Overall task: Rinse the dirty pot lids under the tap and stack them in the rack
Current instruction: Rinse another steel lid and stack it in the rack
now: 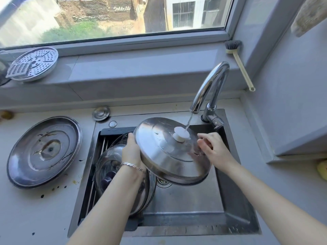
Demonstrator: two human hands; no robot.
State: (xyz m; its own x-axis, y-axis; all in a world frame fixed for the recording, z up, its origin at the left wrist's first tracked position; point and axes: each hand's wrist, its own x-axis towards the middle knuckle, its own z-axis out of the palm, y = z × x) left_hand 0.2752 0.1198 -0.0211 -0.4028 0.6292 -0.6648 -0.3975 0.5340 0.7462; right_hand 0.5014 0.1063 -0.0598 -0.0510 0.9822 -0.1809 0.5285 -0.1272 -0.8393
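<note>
A steel pot lid (164, 156) with a white knob (180, 134) is tilted over the sink, and water from the tap (208, 89) falls onto the knob. My left hand (131, 151) grips the lid's left rim. My right hand (213, 147) rests on the lid's right side with its fingers spread on the wet surface. Other lids (113, 167) stand on edge in the rack (99, 156) at the sink's left. A dirty, stained lid (44, 151) lies upside down on the counter to the left.
The steel sink (185, 206) has a drain under the held lid. A small steel cap (101, 113) lies behind the sink. A perforated steamer plate (35, 63) leans on the windowsill. A dish brush (238, 62) stands in the right corner. Dark spots mark the counter.
</note>
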